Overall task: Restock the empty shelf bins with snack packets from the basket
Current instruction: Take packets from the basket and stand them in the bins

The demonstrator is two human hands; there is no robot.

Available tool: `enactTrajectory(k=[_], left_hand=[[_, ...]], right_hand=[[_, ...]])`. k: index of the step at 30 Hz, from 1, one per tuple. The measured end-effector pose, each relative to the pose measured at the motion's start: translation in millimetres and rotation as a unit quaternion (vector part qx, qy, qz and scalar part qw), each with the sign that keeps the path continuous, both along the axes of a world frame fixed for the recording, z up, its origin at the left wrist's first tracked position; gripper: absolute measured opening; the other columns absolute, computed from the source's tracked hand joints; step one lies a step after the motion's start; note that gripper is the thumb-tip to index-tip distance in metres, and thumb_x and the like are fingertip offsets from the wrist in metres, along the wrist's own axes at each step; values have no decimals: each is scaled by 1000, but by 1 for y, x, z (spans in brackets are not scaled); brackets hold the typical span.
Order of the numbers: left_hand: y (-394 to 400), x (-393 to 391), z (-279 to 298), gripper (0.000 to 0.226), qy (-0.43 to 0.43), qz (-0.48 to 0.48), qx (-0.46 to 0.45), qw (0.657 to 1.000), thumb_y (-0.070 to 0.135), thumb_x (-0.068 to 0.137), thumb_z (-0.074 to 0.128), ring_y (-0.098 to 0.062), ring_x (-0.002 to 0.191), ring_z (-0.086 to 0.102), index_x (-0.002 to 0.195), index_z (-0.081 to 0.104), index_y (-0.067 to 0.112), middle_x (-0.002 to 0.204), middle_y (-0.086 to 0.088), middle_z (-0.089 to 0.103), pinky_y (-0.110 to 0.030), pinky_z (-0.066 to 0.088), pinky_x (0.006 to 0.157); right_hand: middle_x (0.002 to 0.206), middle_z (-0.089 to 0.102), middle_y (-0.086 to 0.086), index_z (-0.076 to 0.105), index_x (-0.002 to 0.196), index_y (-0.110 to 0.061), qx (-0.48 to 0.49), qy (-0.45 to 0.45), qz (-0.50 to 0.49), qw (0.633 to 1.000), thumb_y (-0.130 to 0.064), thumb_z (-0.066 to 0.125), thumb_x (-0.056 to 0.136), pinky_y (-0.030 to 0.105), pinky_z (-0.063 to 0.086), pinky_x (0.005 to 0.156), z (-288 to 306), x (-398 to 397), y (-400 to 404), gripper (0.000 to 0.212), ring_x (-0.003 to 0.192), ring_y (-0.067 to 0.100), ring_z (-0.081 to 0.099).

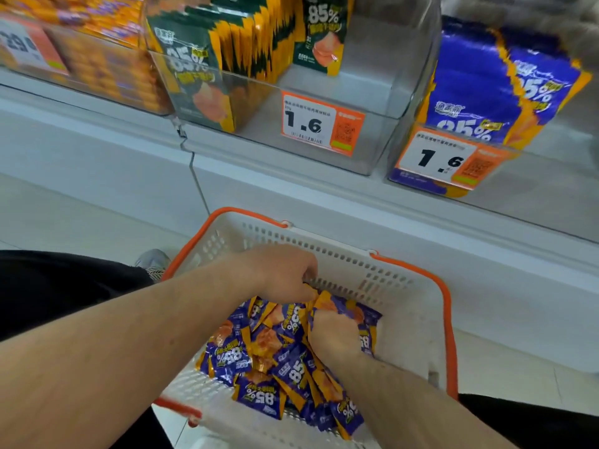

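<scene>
A white basket with orange rim and handles sits on the floor below the shelf. It holds a heap of purple-and-orange snack packets. Both hands are down in the basket. My left hand has its fingers curled around packets at the top of the heap. My right hand grips a bunch of packets, with their orange edges sticking out above the knuckles. On the shelf, the right clear bin holds a row of the same purple packets. The middle clear bin is mostly bare, with green packets at its back.
Green packets fill the bin left of the middle one, and orange packs fill the far-left bin. Orange price tags reading 1.6 hang on the bin fronts. The white shelf ledge juts out above the basket. My dark trouser legs flank the basket.
</scene>
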State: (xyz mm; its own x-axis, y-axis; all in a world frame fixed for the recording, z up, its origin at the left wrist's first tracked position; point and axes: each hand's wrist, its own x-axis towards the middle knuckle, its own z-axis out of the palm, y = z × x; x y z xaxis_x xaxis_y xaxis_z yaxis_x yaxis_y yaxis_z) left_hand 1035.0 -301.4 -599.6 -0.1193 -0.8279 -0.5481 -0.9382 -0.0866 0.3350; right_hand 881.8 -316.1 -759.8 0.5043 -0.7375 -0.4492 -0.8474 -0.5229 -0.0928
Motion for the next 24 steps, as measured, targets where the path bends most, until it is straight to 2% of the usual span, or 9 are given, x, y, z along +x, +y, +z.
enactTrajectory(k=[6, 7, 9, 11, 13, 16, 18, 20, 24], left_hand=[[10, -10, -3, 75, -19, -3, 18, 1000, 55, 87, 61, -24, 127, 48, 147, 31, 20, 146, -2, 42, -40, 43, 104], [12, -15, -2, 84, -18, -3, 10, 1000, 57, 86, 62, -24, 132, 44, 150, 24, 21, 151, -2, 35, -39, 41, 105], [16, -26, -2, 97, -12, 2, -23, 1000, 62, 81, 65, -24, 136, 38, 153, 13, 23, 156, -1, 23, -38, 39, 106], [18, -35, -2, 103, -7, 23, -65, 998, 66, 77, 67, -23, 135, 41, 153, 12, 24, 156, 1, 22, -37, 41, 104], [18, -47, 1, 91, 8, 52, -126, 991, 61, 79, 67, -21, 126, 50, 149, 23, 25, 149, 1, 36, -35, 46, 98], [11, -63, 11, 37, 84, 123, -262, 953, 36, 95, 57, -16, 100, 61, 130, 53, 25, 122, 0, 62, -30, 48, 81], [2, -72, 21, 10, 138, 186, -284, 930, 29, 97, 56, -11, 71, 63, 103, 64, 29, 94, 2, 70, -31, 51, 66], [-11, -80, 30, 13, 192, 224, -246, 923, 23, 94, 59, -11, 66, 66, 83, 62, 30, 80, 2, 72, -35, 56, 67], [-35, -97, 55, 9, 343, 220, -175, 896, 10, 95, 59, -11, 71, 72, 92, 66, 12, 83, -2, 75, -34, 59, 70]], right_hand=[[59, 37, 2, 36, 60, -15, 89, -148, -223, 959, -15, 51, 91, 25, 29, 49, 87, -11, -51, 34, 50, 15, 34], [59, 40, 2, 39, 63, -16, 134, -194, -290, 928, -16, 54, 88, 23, 34, 53, 103, -15, -58, 30, 51, 15, 38], [52, 49, 5, 49, 72, -10, 232, -322, -430, 811, -10, 56, 82, 27, 47, 55, 132, -24, -65, 12, 46, 21, 53], [50, 57, 8, 55, 84, -5, 280, -395, -486, 728, 0, 49, 87, 26, 48, 37, 164, -35, -69, 8, 36, 20, 57], [64, 61, 12, 53, 87, -3, 310, -406, -489, 708, 1, 43, 92, 24, 48, 33, 195, -47, -72, 12, 38, 17, 60], [69, 65, 16, 53, 80, 0, 346, -436, -496, 667, -6, 45, 95, 22, 47, 35, 237, -66, -74, 19, 45, 21, 66], [67, 63, 12, 53, 76, -4, 327, -449, -473, 684, -21, 52, 98, 21, 49, 39, 254, -76, -77, 28, 54, 21, 66], [68, 59, 4, 56, 79, -11, 276, -465, -433, 721, -41, 59, 95, 22, 47, 45, 268, -88, -79, 34, 54, 17, 59], [68, 63, 2, 59, 84, -15, 201, -513, -380, 743, -30, 75, 85, 22, 36, 47, 282, -112, -85, 21, 51, 13, 47]])
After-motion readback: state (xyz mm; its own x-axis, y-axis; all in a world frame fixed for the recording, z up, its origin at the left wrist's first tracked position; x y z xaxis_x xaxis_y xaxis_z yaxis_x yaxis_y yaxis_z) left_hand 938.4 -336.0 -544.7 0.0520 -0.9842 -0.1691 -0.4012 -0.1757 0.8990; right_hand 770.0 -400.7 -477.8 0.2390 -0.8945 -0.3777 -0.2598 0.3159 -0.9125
